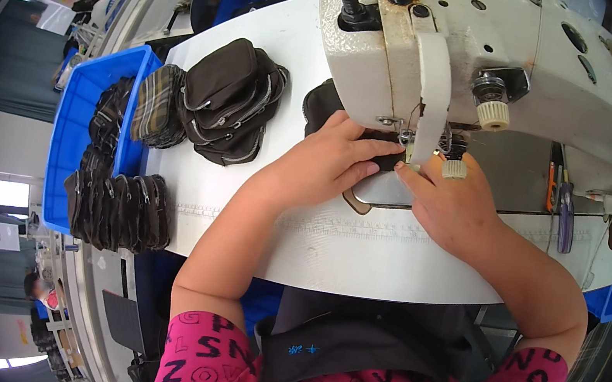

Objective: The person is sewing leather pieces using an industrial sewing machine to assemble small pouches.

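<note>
A dark brown fabric pouch lies under the head of a white sewing machine, its near part between my hands at the presser foot. My left hand grips it from the left, forefinger and thumb reaching toward the needle area. Close by on the right, my right hand is closed at the pouch's edge, fingers bent and thumb tip beside the foot. The machine hides part of the right fingers and the pouch's far side. A tan-edged flap shows below my left thumb.
Left on the white table stand a stack of dark zippered pouches and a plaid bundle. A blue bin and a row of pouches stand beyond. To the right lie a purple-handled screwdriver and other small tools.
</note>
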Demonstrator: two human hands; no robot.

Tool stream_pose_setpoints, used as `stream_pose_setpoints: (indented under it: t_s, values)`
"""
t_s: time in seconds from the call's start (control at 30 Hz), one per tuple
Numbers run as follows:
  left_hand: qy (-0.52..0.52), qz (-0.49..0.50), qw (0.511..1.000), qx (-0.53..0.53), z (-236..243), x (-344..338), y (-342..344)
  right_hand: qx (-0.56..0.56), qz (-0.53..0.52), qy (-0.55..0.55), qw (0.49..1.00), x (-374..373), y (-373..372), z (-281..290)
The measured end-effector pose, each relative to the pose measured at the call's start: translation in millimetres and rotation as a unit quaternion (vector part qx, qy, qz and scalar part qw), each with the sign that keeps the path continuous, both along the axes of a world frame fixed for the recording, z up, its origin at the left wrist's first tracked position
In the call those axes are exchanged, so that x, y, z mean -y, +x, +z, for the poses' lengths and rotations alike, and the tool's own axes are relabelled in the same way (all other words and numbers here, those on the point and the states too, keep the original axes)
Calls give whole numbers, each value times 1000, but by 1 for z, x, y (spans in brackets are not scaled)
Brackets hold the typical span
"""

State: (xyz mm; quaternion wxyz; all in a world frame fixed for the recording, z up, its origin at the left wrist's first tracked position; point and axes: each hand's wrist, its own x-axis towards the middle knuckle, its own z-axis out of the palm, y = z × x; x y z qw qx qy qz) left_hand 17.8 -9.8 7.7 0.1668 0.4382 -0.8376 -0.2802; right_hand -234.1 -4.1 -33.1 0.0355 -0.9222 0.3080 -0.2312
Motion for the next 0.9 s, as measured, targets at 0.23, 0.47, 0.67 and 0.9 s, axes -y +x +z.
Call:
stream_pose_setpoints:
  t_s: [0.23, 0.47, 0.67, 0.9]
  values:
    - [-59, -11, 998, 29, -4, 9, -1, -8, -6, -6, 1000, 3, -1, 1]
    - [63, 22, 997, -25, -12, 22, 3, -47, -2, -33, 998, 5, 3, 11]
    - [-121, 85, 988, 46, 4, -6, -6, -56, 2, -65, 996, 4, 7, 1]
    - [-343, 56, 935, 71, -2, -4, -4, 50, 5, -64, 997, 14, 11, 3]
